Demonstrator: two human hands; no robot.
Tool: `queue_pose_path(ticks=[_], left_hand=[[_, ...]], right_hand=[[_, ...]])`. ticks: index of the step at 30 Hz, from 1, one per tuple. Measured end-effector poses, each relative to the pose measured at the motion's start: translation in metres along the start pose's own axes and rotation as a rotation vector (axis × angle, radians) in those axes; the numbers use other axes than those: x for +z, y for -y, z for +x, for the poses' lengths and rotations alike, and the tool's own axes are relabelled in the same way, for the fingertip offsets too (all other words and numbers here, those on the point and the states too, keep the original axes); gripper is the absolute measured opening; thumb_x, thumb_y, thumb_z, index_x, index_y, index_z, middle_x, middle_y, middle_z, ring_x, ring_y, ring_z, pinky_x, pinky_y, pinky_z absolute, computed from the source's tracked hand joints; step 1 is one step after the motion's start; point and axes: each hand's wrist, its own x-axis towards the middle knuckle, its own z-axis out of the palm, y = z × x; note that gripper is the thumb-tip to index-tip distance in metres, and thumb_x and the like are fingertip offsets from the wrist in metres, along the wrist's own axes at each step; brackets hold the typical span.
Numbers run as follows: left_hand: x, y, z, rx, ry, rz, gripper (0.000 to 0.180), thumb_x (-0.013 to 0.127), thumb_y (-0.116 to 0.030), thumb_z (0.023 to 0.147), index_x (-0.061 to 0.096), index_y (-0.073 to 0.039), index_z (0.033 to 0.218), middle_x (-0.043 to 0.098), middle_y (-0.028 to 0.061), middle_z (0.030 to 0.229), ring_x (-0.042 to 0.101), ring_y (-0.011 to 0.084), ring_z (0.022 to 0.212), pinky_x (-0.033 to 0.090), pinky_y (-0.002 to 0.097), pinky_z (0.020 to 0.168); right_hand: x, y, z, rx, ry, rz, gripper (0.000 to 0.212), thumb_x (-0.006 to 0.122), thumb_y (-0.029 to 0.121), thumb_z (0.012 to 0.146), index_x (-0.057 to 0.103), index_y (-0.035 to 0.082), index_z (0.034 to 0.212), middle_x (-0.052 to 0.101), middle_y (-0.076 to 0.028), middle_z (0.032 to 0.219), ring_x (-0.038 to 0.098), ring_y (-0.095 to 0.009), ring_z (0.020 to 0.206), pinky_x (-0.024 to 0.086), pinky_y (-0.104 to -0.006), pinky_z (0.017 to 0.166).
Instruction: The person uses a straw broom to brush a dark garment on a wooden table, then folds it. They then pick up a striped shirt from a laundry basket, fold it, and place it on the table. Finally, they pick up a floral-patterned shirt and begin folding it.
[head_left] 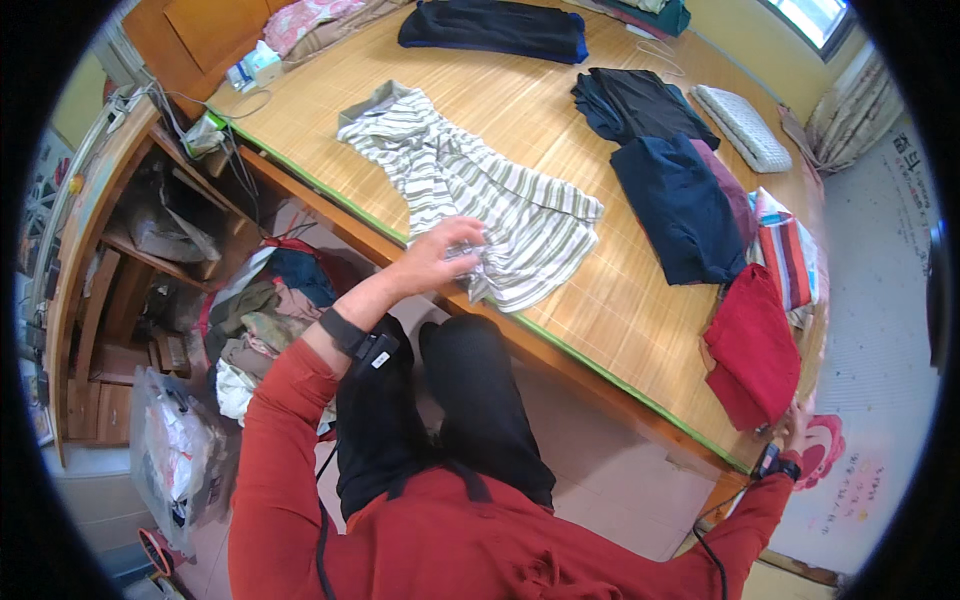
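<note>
A white shirt with green and grey stripes point(500, 200) lies loosely folded on the bamboo mat, its collar toward the far left. My left hand point(445, 258) is over the shirt's near edge, fingers curved and apart, with no cloth visibly gripped. At the mat's right corner, my right hand point(797, 425) is beside a folded red garment point(755, 345). Its fingers are small in view and partly hidden, so I cannot see whether they hold the cloth.
Folded dark blue clothing point(680, 205), a black folded garment point(645, 105) and a white woven pillow point(742, 128) lie at right. A dark folded blanket point(490, 30) is at the back. On the floor at left stand a bag of clothes point(265, 320) and a clear plastic bag point(180, 450).
</note>
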Motion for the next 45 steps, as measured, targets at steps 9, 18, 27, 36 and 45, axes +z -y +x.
queue_pose_path(ticks=[9, 18, 27, 36, 45], left_hand=[[-0.061, 0.047, 0.019, -0.554, -0.306, 0.506, 0.085, 0.083, -0.056, 0.090, 0.061, 0.007, 0.143, 0.063, 0.0293, 0.140, 0.063, 0.0421, 0.131, 0.051, 0.0487, 0.113], [-0.038, 0.070, 0.027, -0.495, -0.312, 0.628, 0.047, 0.083, -0.025, 0.084, 0.064, -0.003, 0.121, 0.063, 0.0222, 0.132, 0.063, 0.0404, 0.125, 0.054, 0.0499, 0.104], [-0.122, 0.129, -0.013, -0.695, -0.585, -0.374, 0.007, 0.070, -0.009, 0.092, 0.070, -0.006, 0.099, 0.069, 0.0034, 0.089, 0.065, 0.0176, 0.077, 0.053, 0.0332, 0.071], [-0.124, 0.076, -0.023, -0.629, 0.127, -0.474, 0.006, 0.066, -0.006, 0.098, 0.069, -0.006, 0.104, 0.072, 0.0014, 0.095, 0.063, 0.0090, 0.065, 0.052, 0.0243, 0.062], [-0.079, 0.084, 0.064, -0.666, -0.052, -0.133, 0.032, 0.079, -0.028, 0.098, 0.072, 0.002, 0.108, 0.077, 0.0138, 0.098, 0.076, 0.0166, 0.073, 0.061, 0.0313, 0.068]], right_hand=[[0.100, 0.185, -0.021, -0.816, -0.158, -0.248, 0.057, 0.076, 0.031, 0.101, 0.065, 0.002, 0.149, 0.068, -0.022, 0.144, 0.065, -0.036, 0.134, 0.050, -0.0432, 0.113], [0.479, 0.398, -0.190, -1.399, 0.473, -0.066, 0.058, 0.083, 0.028, 0.094, 0.069, 0.003, 0.145, 0.066, -0.023, 0.150, 0.060, -0.043, 0.143, 0.050, -0.0468, 0.119], [0.564, 0.403, -0.171, -1.119, 0.289, -0.254, 0.016, 0.067, 0.017, 0.100, 0.077, 0.009, 0.110, 0.078, -0.019, 0.110, 0.076, -0.041, 0.101, 0.060, -0.0502, 0.090], [0.381, 0.296, -0.105, -0.999, 0.397, -0.520, 0.013, 0.073, 0.015, 0.096, 0.074, 0.003, 0.094, 0.073, -0.022, 0.086, 0.072, -0.040, 0.082, 0.054, -0.0489, 0.073], [0.434, 0.364, -0.179, -1.153, 0.514, -0.207, 0.039, 0.082, 0.025, 0.090, 0.075, 0.008, 0.124, 0.073, -0.017, 0.116, 0.073, -0.039, 0.112, 0.058, -0.0463, 0.099]])
